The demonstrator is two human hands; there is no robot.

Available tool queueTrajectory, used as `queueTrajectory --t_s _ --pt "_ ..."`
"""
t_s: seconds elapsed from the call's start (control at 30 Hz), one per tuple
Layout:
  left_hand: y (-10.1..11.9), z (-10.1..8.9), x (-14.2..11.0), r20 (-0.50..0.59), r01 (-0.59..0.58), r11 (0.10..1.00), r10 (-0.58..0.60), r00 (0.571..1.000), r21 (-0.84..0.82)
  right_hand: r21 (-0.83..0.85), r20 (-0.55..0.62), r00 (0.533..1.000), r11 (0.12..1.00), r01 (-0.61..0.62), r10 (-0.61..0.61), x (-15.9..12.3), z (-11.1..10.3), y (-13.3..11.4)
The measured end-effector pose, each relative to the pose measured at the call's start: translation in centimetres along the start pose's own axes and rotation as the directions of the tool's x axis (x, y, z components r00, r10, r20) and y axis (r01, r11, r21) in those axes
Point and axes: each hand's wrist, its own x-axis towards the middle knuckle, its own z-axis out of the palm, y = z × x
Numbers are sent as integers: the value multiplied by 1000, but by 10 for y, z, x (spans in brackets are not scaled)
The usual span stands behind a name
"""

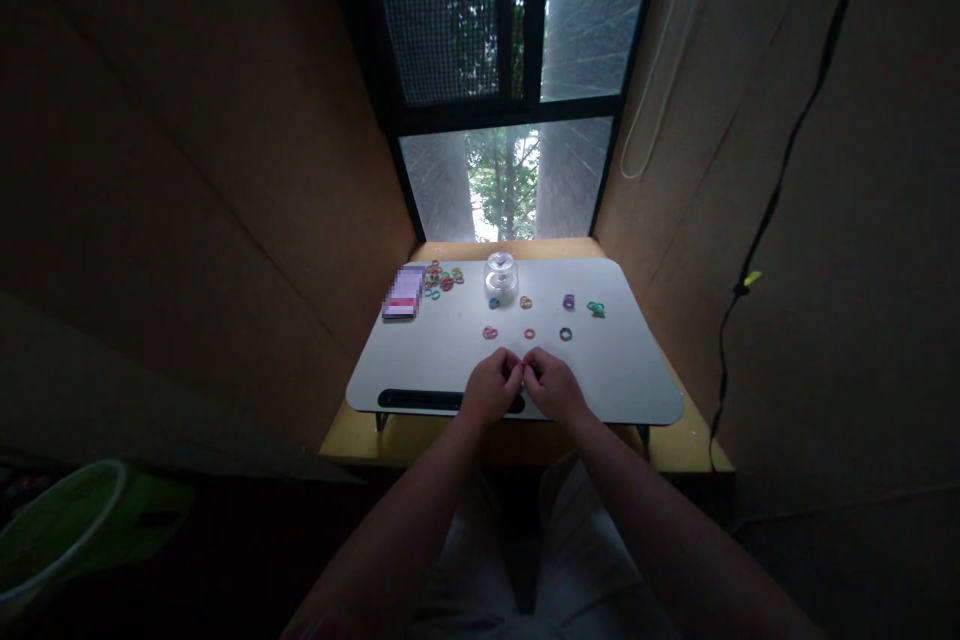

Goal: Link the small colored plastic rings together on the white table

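Over the front part of the white lap table (630, 370), my left hand (491, 385) and my right hand (553, 383) meet fingertip to fingertip. Both are closed in a pinch. A speck of red shows between the fingertips, too small to name. Just beyond them lie small coloured rings that look like hair ties: a pink group (490, 332), an orange-red ring (529, 333) and a dark ring (565, 333). Farther back sit a blue group (493, 302), a yellow group (526, 302), a purple group (569, 301) and a green group (595, 308).
A clear jar (501, 277) stands at the back middle. Left of it is a mixed pile of coloured rings (444, 278), beside a phone (404, 293). A dark slot (420, 400) runs along the front edge. A window rises behind; a green basket (97, 525) sits lower left.
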Motion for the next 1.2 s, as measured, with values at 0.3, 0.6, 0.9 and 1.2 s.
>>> queueTrajectory --t_s 0.3,0.6,0.9,1.2 --pt "3 -2 0 8 8 1000 -8 1000 11 -28 6 1000 1000 -3 3 0 0 1" --pt "2 -2 0 5 18 1000 -18 1000 1 -1 -1 1000 1000 -9 9 0 -1 -2" --pt "3 -2 0 10 10 1000 -10 1000 6 2 2 1000 1000 1 -1 0 0 0" --pt "3 -2 0 4 20 1000 -20 1000 -5 16 6 1000 1000 -10 9 0 0 -1"
